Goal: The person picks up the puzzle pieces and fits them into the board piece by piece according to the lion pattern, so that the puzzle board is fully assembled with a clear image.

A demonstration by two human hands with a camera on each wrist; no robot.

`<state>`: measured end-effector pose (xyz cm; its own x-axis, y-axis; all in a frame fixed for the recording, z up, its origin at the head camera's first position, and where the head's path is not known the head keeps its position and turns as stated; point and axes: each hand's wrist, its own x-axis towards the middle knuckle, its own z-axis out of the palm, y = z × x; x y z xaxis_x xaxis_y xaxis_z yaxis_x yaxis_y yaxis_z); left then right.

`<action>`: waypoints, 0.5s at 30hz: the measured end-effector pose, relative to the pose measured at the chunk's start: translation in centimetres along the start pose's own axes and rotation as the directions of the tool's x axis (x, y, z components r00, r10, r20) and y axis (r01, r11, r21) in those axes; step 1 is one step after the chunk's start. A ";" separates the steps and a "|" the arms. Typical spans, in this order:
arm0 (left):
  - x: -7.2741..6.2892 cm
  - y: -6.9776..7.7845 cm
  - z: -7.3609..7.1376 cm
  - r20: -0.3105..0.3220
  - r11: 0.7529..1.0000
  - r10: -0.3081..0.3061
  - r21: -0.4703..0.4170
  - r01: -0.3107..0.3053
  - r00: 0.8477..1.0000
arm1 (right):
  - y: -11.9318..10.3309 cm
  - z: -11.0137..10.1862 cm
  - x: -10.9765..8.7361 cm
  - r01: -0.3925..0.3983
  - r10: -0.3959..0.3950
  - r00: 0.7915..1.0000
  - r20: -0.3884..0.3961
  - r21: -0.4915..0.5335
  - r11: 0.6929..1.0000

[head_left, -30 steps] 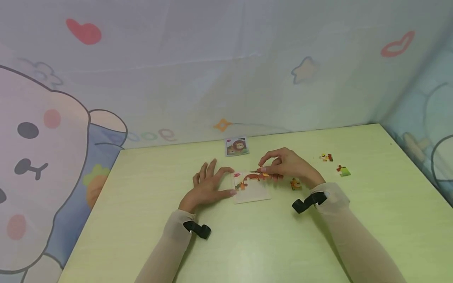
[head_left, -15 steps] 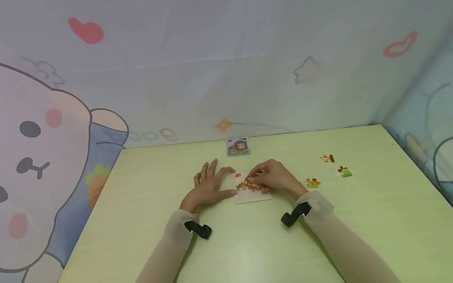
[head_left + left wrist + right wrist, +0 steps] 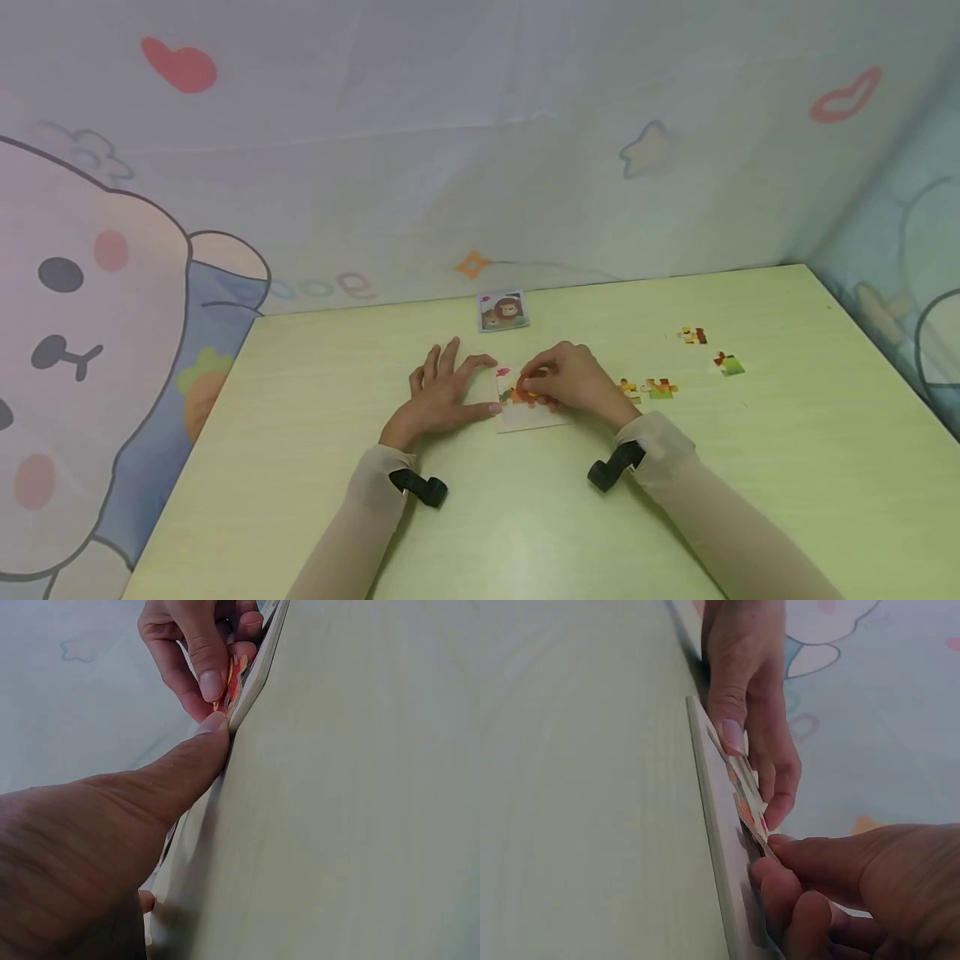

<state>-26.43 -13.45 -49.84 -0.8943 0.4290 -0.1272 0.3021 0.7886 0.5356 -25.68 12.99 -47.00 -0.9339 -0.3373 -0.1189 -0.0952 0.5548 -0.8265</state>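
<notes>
A small white puzzle board lies mid-table, with a pink flower in its upper left corner and orange and green pieces set in along its left. My left hand rests at the board's left edge, thumb and index fingertip on it, the other fingers spread. Over the middle of the board, my right hand pinches an orange-red jigsaw piece between thumb and fingers. That piece sits tilted close over the board in the left wrist view. The right fingers hide the board's upper right part.
Just right of the right hand lie two loose jigsaw pieces. Farther right are a yellow-and-red piece and a green one. A lion picture card lies at the table's back edge, before a printed cloth backdrop.
My right hand has moved left and a little down with the jigsaw piece, onto the board's middle. Loose pieces formerly behind its wrist now show. The left hand stays put.
</notes>
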 end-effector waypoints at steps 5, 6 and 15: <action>0.0 -0.1 0.0 -0.001 1.000 0.008 0.006 -0.008 1.000 | -0.3 0.2 -0.1 0.048 -0.055 0.997 -0.052 -0.130 0.990; 0.0 -0.2 0.1 -0.002 1.000 0.009 0.008 -0.009 1.000 | -0.3 0.3 -0.1 0.049 -0.058 0.996 -0.060 -0.152 0.987; 0.0 -0.2 0.1 0.001 1.000 0.002 0.005 -0.002 1.000 | 0.2 0.3 0.0 0.015 -0.022 0.999 -0.047 -0.149 0.989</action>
<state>-26.49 -13.52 -50.02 -0.8934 0.4311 -0.1265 0.3060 0.7900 0.5314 -25.65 12.89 -47.32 -0.9467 -0.3132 -0.0748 -0.1591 0.6568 -0.7371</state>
